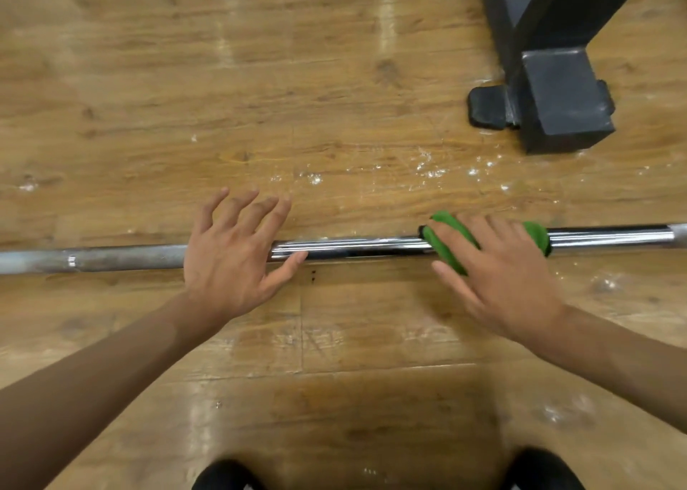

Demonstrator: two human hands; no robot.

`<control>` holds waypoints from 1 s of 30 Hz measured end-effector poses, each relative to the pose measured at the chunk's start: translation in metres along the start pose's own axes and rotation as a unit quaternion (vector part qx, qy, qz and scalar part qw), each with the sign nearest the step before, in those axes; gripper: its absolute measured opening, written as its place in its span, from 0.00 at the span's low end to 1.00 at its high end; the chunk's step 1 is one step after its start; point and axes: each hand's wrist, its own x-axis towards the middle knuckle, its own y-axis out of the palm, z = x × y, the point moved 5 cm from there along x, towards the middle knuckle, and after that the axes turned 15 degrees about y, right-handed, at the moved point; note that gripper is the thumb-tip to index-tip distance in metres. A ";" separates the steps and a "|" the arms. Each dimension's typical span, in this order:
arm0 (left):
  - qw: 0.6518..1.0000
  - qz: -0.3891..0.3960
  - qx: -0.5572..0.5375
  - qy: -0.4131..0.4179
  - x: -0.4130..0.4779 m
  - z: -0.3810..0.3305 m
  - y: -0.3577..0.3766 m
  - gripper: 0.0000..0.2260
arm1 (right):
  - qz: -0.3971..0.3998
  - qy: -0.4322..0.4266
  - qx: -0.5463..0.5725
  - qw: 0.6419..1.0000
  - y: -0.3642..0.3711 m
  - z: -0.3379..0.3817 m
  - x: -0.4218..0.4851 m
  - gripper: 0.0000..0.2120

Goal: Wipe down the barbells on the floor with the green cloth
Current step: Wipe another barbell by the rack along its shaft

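Head view, looking straight down. Presses the green cloth (446,246) onto the barbell (353,248) with the right hand (498,266): fingers almost straight, laid flat over the cloth, not closed round the bar. Spreads the left hand (230,251) wide above the same bar, well to the left of the cloth grip, holding nothing; thumb seemingly touching the shiny steel. Barbell flat on the wooden floor (334,80), passing under both hands; dull grey beyond the left hand, bright between the hands. Probably in the middle of a wiping stroke. Risk of rolling away from the grip: round bar, pushed only from above, no fingers round it. Risk of cloth bunching or slipping off under a flat palm. Risk of missing the underside, against the floor. Black rack foot (557,95) beyond the grip, well apart, little danger.
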 end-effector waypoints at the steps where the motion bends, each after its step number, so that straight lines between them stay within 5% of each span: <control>1: 1.000 -0.005 0.001 0.002 -0.001 -0.001 0.000 0.35 | -0.012 0.021 0.005 1.000 -0.003 -0.026 -0.006 0.32; 6: 0.999 -0.033 0.000 0.018 -0.008 -0.010 -0.002 0.32 | -0.027 0.072 0.049 0.996 -0.008 -0.025 -0.019 0.32; 12: 0.999 -0.015 -0.009 0.040 -0.012 -0.015 -0.008 0.33 | 0.005 -0.096 0.009 0.995 0.005 0.113 0.006 0.32; 17: 0.999 -0.025 -0.004 0.032 -0.015 -0.018 -0.008 0.32 | 0.050 -0.149 -0.013 0.988 0.005 0.126 0.004 0.33; 23: 0.999 -0.035 -0.009 0.030 -0.022 -0.023 -0.008 0.31 | 0.062 -0.069 -0.003 0.996 -0.001 0.051 -0.011 0.28; 30: 0.999 -0.014 -0.023 0.036 -0.031 -0.033 -0.013 0.31 | 0.096 -0.097 0.020 0.990 0.001 0.134 -0.005 0.33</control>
